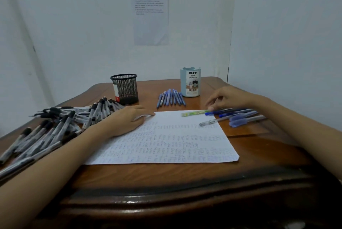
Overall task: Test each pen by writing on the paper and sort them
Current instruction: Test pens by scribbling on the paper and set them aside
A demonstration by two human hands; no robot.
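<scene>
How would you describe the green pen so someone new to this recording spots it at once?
Find the white paper on the wooden table. Along its far edge, near the right corner, lies the green pen, its end by the right hand. It is the only green pen; the pens beside it are blue.

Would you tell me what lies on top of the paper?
The left hand presses its far-left corner; a green pen and a clear pen, tip first, lie far right. Under the hand is hidden.
</scene>
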